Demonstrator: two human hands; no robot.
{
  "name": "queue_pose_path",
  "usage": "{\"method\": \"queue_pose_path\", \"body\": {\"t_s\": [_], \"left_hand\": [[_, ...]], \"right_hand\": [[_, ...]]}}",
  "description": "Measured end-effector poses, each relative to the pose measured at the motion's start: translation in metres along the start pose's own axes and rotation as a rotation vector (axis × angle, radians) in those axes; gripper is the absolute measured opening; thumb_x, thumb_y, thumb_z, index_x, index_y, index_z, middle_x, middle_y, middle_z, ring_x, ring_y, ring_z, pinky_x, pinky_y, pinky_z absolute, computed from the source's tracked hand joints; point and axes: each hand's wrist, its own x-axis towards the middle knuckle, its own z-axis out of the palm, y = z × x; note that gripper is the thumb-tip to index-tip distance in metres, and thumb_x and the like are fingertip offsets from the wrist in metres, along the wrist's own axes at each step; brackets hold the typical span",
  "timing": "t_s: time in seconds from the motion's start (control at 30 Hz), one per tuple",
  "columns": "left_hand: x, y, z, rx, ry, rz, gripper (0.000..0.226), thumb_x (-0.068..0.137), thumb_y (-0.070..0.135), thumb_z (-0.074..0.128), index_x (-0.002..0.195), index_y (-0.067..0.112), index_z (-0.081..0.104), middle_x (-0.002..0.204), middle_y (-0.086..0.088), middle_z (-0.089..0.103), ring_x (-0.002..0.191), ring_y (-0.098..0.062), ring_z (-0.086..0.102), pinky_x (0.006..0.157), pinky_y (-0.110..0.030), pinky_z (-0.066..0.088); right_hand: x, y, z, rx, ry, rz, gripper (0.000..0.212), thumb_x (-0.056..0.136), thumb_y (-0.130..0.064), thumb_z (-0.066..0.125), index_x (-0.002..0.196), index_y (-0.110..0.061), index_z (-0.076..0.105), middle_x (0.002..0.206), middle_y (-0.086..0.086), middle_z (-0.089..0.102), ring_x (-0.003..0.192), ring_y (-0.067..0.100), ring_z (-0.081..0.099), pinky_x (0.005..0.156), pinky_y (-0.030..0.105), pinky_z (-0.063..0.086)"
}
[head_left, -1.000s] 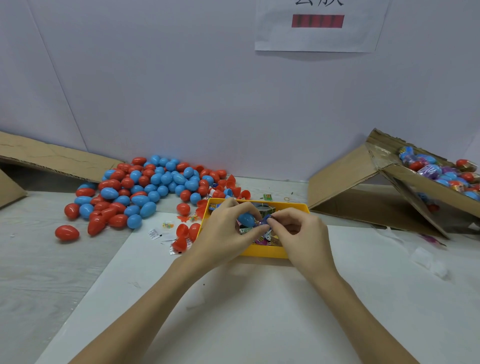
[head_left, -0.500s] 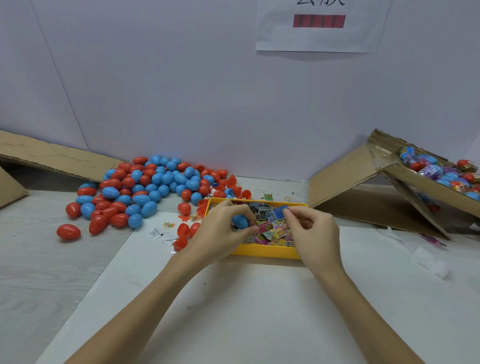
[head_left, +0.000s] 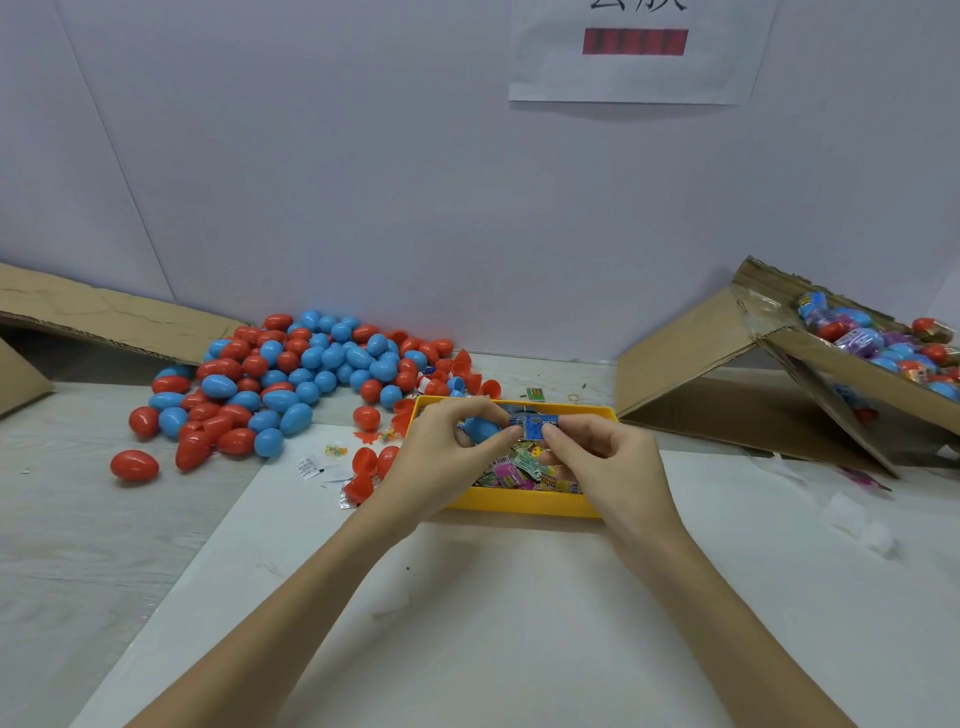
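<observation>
Your left hand (head_left: 441, 457) has its fingers curled round a blue egg shell (head_left: 480, 429), and your right hand (head_left: 608, 462) pinches a small blue packet (head_left: 533, 423) between thumb and forefinger, its end touching the shell, so both hands are closed on something. You hold the pair just above the far side of the yellow tray (head_left: 519, 508), which looks sensible: if the packet slips, it falls back among the loose packets (head_left: 524, 470) and not onto the tabletop (head_left: 467, 623). The tray sits between the heap of eggs (head_left: 291, 374) on your left and the cardboard box (head_left: 727, 364) on your right, probably so that empty shells and filled ones are each a short reach away. The shell seems turned with its mouth toward the packet, ready to take it, but your fingers cover the rim, so you cannot tell whether it is a half or a whole egg, nor whether the packet has begun to enter. The print on the packet is too small to read, your left hand hides the tray's near left corner, the box runs off the right edge, and the sheet of paper (head_left: 639, 78) on the wall is cut off at the top
</observation>
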Motion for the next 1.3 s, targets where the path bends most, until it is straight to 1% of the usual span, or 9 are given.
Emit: {"method": "queue_pose_path", "body": {"t_s": [0.13,0.3,0.43,0.53,0.67,0.77,0.9,1.13,1.3], "left_hand": [[0.0,0.001,-0.003,0.195,0.018,0.081,0.016,0.09,0.033,0.075,0.102,0.023,0.076,0.099,0.002,0.06,0.078,-0.007,0.049,0.063,-0.013,0.038],[-0.003,0.001,-0.001,0.228,-0.024,0.148,0.016,0.09,0.031,0.076,0.103,0.022,0.077,0.098,0.003,0.056,0.078,-0.007,0.049,0.062,-0.01,0.04],[-0.002,0.001,-0.002,0.164,-0.021,0.133,0.019,0.09,0.035,0.075,0.106,0.026,0.076,0.096,0.007,0.057,0.079,-0.005,0.051,0.065,-0.011,0.041],[0.0,0.001,-0.005,-0.043,-0.104,0.054,0.032,0.095,0.028,0.071,0.126,0.026,0.069,0.096,0.005,0.062,0.07,-0.001,0.06,0.064,-0.013,0.048],[0.0,0.0,-0.005,-0.211,-0.184,0.008,0.041,0.1,0.012,0.062,0.14,0.021,0.058,0.103,0.002,0.073,0.091,-0.01,0.075,0.084,-0.022,0.058],[-0.002,0.001,0.001,-0.23,-0.168,0.027,0.038,0.095,0.014,0.07,0.131,0.019,0.059,0.111,-0.001,0.071,0.095,-0.013,0.073,0.089,-0.027,0.059],[-0.002,0.001,0.006,-0.238,-0.126,0.058,0.034,0.087,0.01,0.08,0.117,0.018,0.065,0.107,0.004,0.072,0.094,-0.011,0.073,0.08,-0.022,0.059],[-0.003,0.003,0.006,-0.385,-0.089,-0.029,0.025,0.093,0.027,0.072,0.118,0.024,0.068,0.115,0.004,0.07,0.1,-0.01,0.073,0.082,-0.026,0.061],[-0.004,0.005,0.006,-0.452,-0.062,-0.016,0.032,0.09,0.025,0.076,0.12,0.031,0.068,0.115,0.01,0.071,0.103,-0.011,0.073,0.083,-0.031,0.062]], "right_hand": [[-0.002,-0.004,0.002,-0.356,-0.034,-0.233,0.031,0.093,-0.023,0.075,0.123,-0.027,0.069,0.109,-0.012,0.069,0.1,0.006,0.067,0.081,0.021,0.059],[-0.006,-0.004,0.003,-0.545,-0.026,-0.472,0.008,0.091,-0.017,0.077,0.098,-0.019,0.078,0.095,-0.01,0.071,0.088,0.004,0.066,0.077,0.016,0.053],[-0.004,-0.002,0.0,-0.556,-0.022,-0.412,0.002,0.091,-0.02,0.077,0.093,-0.021,0.077,0.088,-0.011,0.071,0.083,0.004,0.066,0.069,0.009,0.047],[-0.001,-0.001,-0.004,-0.444,0.064,-0.283,0.007,0.09,-0.028,0.078,0.086,-0.022,0.077,0.078,-0.013,0.072,0.077,0.002,0.067,0.065,0.011,0.05],[0.003,-0.002,-0.008,-0.319,0.144,-0.116,0.022,0.09,-0.04,0.074,0.084,-0.02,0.078,0.074,-0.008,0.074,0.073,0.005,0.07,0.056,0.016,0.051],[0.003,-0.002,-0.01,-0.304,0.157,-0.087,0.022,0.09,-0.043,0.074,0.085,-0.022,0.079,0.075,-0.01,0.075,0.075,-0.001,0.07,0.058,0.016,0.054],[0.003,-0.003,-0.008,-0.264,0.146,-0.098,0.021,0.09,-0.041,0.074,0.082,-0.022,0.08,0.069,-0.008,0.073,0.072,0.005,0.069,0.057,0.017,0.054],[0.001,-0.002,-0.004,-0.155,0.102,-0.041,0.019,0.091,-0.041,0.072,0.09,-0.023,0.08,0.074,-0.008,0.076,0.075,0.01,0.074,0.059,0.02,0.059],[-0.001,-0.004,-0.001,-0.03,0.063,-0.026,0.014,0.093,-0.033,0.073,0.094,-0.022,0.08,0.082,-0.007,0.079,0.078,0.011,0.076,0.058,0.022,0.058]]}}
